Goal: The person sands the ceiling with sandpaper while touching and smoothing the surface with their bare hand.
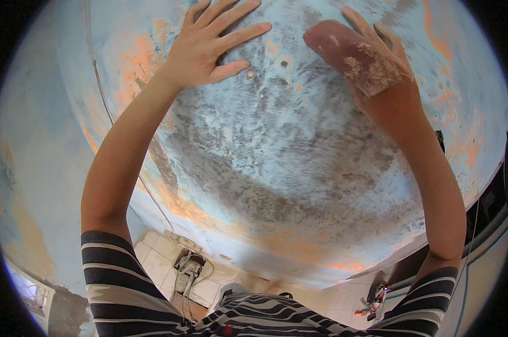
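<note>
A painted wall (pixel 279 147) fills most of the view, its light blue coat worn through to grey and orange patches with small pits. My left hand (pixel 210 46) lies on it with fingers spread, holding nothing. To its right, my right hand (pixel 391 99) grips a reddish-brown sheet that looks like sandpaper (pixel 346 50). Pale dust patches mark the sheet's lower part. It covers much of that hand, with some fingers showing past its upper edge. Whether the sheet touches the wall is not clear.
A thin cable (pixel 98 80) runs down the wall at left towards pale electrical fittings (pixel 181 241). Below, a dusty grey tool with a cord (pixel 189 269) is near the tiles (pixel 161 246). Several small items (pixel 374 301) lie lower right. A dark opening (pixel 485 206) borders the wall at right.
</note>
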Available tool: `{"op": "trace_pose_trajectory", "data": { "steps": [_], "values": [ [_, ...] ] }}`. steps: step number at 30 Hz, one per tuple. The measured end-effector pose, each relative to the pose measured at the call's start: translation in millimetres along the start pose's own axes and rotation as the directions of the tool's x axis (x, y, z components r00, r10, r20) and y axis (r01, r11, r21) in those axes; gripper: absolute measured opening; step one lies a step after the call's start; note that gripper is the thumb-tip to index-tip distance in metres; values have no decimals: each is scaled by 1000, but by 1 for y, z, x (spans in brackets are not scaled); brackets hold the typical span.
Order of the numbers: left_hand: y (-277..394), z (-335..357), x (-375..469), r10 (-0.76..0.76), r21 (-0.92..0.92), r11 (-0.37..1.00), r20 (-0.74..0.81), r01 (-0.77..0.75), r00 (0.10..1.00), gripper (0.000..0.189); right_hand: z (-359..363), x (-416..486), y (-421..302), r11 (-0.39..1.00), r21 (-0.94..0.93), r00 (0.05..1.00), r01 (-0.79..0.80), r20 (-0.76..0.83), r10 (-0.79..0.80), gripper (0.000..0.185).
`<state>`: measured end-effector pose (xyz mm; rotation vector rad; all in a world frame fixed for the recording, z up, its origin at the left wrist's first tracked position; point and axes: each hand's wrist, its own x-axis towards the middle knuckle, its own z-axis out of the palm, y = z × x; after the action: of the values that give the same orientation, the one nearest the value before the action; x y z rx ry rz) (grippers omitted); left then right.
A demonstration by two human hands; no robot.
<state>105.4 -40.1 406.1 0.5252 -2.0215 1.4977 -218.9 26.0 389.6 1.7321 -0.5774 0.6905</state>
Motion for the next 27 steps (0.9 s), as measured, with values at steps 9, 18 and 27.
{"op": "trace_pose_trajectory", "data": {
  "steps": [9,18,27],
  "values": [
    [-17,2,-22,84,-63,994,-24,-86,996,65,3,4,-13,998,45,999,-32,30,31,40],
    [-67,4,-104,120,-169,979,22,-114,993,64,82,-58,-181,983,174,966,60,238,-101,52],
    [-21,42,-220,162,-211,967,70,-144,984,56,89,-27,-253,990,99,899,-98,435,46,39]
  ]
}}
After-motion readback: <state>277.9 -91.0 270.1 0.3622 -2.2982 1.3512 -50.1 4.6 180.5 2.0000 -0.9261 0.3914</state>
